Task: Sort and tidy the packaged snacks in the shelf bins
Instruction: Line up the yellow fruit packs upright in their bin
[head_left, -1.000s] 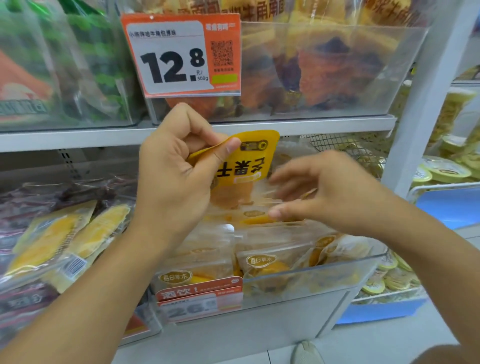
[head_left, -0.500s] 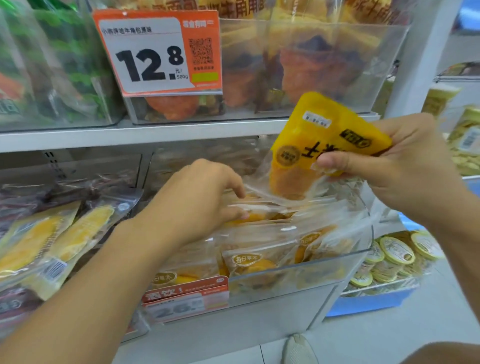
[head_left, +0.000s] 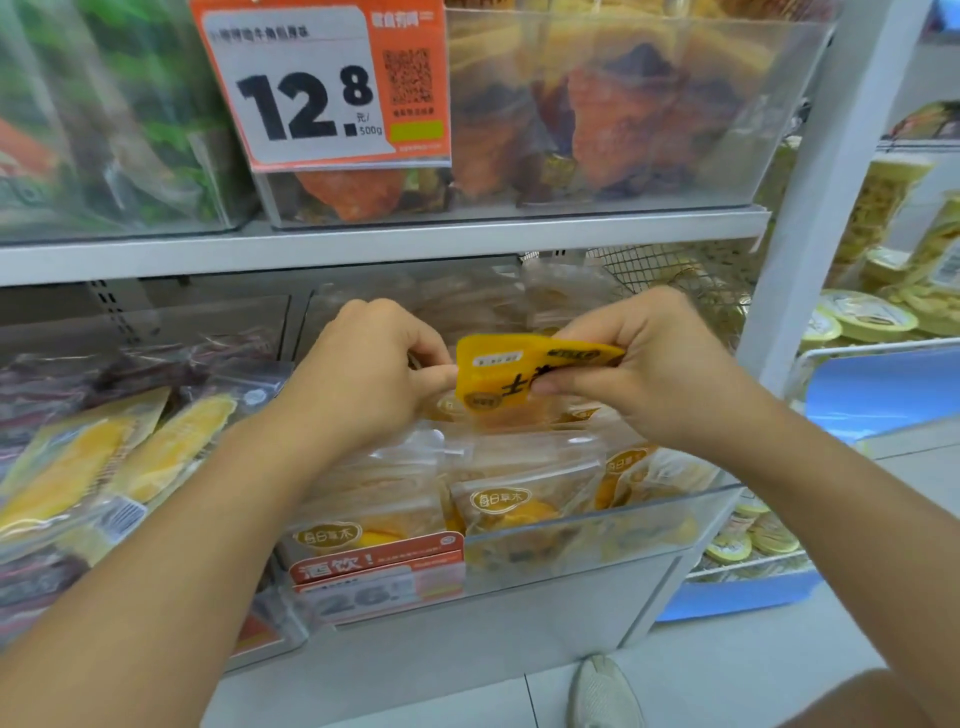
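Both hands meet over the middle of a clear bin (head_left: 613, 540) on the lower shelf. The right hand (head_left: 660, 374) grips a yellow packet (head_left: 511, 379) along its right side, thumb on the front and curled fingers behind its top edge. The packet hangs just above the bin's contents, its printed face toward the camera and its clear lower part showing orange fruit. The left hand (head_left: 363, 379) is curled, its thumb and forefinger pinching the packet's left edge.

The bin below is full of clear packets (head_left: 498, 504) with oval gold labels, standing in loose rows and showing orange-yellow pieces inside. A red and white tag (head_left: 379, 577) clips to the bin's front wall at its left end.

To the left on the same shelf lie long packets of yellow dried fruit (head_left: 119, 457), tilted against darker packets behind them. The upper shelf (head_left: 389, 241) carries a clear bin (head_left: 649, 104) of orange and dark snacks, with a price card (head_left: 322, 83) reading 12.8 on its front, and a bin of green-printed bags (head_left: 114, 114) to the left.

A white post (head_left: 831, 182) bounds the shelves on the right. Beyond it stand round yellow-lidded tubs (head_left: 862, 317) and a blue tray (head_left: 883, 389). A shoe tip (head_left: 602, 691) shows on the floor at the bottom edge.
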